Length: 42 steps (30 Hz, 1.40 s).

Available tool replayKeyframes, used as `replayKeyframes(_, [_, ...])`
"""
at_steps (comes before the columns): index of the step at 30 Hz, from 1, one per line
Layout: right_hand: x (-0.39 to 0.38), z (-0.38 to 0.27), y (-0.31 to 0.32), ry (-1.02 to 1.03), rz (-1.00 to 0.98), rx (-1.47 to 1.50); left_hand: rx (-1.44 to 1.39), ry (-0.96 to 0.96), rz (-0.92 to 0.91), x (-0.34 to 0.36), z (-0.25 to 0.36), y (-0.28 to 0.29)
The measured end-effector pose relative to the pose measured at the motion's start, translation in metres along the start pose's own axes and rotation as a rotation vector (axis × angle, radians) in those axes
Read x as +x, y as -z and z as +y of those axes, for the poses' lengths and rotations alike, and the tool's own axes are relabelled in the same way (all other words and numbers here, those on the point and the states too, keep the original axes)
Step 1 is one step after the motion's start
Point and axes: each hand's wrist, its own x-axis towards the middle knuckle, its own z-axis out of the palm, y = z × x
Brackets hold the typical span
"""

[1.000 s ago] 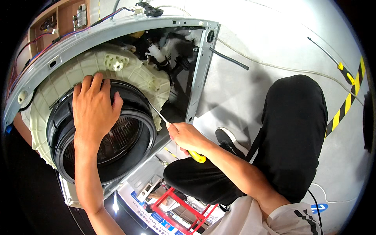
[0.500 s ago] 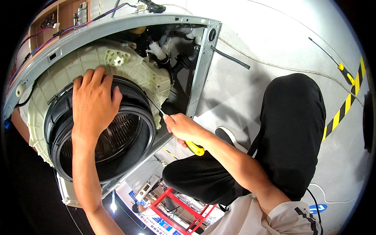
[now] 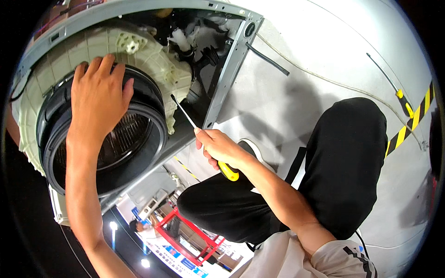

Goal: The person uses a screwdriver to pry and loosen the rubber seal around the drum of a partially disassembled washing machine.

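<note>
In front of me lies a washing machine's cream plastic tub (image 3: 104, 41) with a black rubber door gasket (image 3: 147, 85) around its mouth. My left hand (image 3: 98, 99) is laid over the gasket's far upper rim, fingers bent over it and thumb out to the right. A ribbed metal drum (image 3: 123, 143) shows inside the ring. My right hand (image 3: 217, 146) is closed around a flat-blade screwdriver (image 3: 228, 172) with a yellow and black handle. The blade points up and left; its tip is just right of the gasket, a little apart from it.
A grey metal cabinet frame (image 3: 232, 69) surrounds the tub, with hoses inside. A dark tube (image 3: 269, 59) sticks out rightward. On the floor lie another screwdriver (image 3: 391, 85), a pale cable (image 3: 320, 79) and striped tape (image 3: 410, 125). A red metal frame (image 3: 185, 241) stands lower down.
The screwdriver's tip has come away from the gasket's right edge. My left hand stays on the gasket. The whole machine sits further left and higher in the view.
</note>
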Motion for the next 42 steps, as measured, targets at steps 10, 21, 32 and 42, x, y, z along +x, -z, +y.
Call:
replayKeyframes(10, [-0.006,0.017,0.02,0.049,0.059,0.021,-0.584,-0.062,0.28,-0.021,0.057,0.021])
replayKeyframes(21, [0.031,0.033,0.002,0.435,0.307,-0.468,-2.074,0.969,0.089,-0.144,0.211,-0.178])
replayKeyframes(32, [0.043,0.047,0.003,0.599,0.282,-0.558,-2.629,1.173,0.845,-0.125,0.206,-0.265])
replayKeyframes(42, [0.041,0.035,-0.01,0.59,0.184,-0.564,-2.961,1.079,0.773,-0.125,0.201,-0.245])
